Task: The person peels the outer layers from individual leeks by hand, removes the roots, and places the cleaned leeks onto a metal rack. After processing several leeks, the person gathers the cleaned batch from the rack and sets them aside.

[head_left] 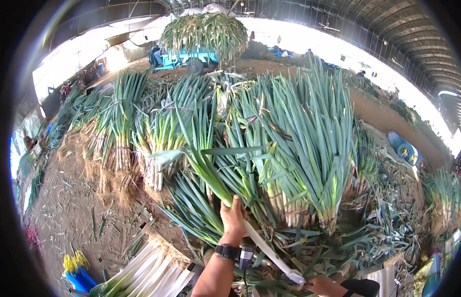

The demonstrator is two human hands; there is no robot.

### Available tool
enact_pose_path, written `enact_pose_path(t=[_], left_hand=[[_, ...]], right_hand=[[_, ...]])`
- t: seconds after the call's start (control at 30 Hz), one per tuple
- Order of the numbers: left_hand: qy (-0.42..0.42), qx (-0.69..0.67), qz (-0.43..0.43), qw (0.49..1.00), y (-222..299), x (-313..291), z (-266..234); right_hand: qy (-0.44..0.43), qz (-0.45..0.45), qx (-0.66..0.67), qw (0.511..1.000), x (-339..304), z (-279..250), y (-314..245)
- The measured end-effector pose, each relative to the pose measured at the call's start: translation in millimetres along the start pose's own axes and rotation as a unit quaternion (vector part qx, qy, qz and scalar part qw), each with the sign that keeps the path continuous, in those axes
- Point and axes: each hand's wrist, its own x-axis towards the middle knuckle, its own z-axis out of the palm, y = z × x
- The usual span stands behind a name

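Observation:
A long green onion (262, 242) slants across the lower middle, its green leaves pointing up and left and its white shank running down to the right. My left hand (233, 218) is closed around it where green meets white, with a dark watch on that wrist. At the lower end of the shank, my right hand (323, 286) appears closed on the tip; its fingers are partly hidden. Behind the onion stand upright bundles of green onions (309, 143). Loose green onions (191, 208) lie just left of my left hand.
Trimmed white-stalked onions (151, 270) lie in a holder at lower left, beside blue and yellow items (78, 272). More tied bundles (122, 119) stand at left. Leaf scraps (389, 222) cover the ground at right. Far back stands a blue cart (186, 60) piled with leaves.

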Motion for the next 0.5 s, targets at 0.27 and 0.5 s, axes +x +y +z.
enact_pose_path(t=[0.27, 0.5], left_hand=[[0.034, -0.060, 0.034, 0.997, 38.5, 27.5, -3.0], [0.029, -0.064, -0.030, 0.997, 18.3, 20.7, -6.8]], right_hand=[[0.144, 0.060, -0.333, 0.930, 9.6, -63.2, 131.1], [0.195, -0.264, 0.013, 0.945, 31.6, -36.1, -82.8]])
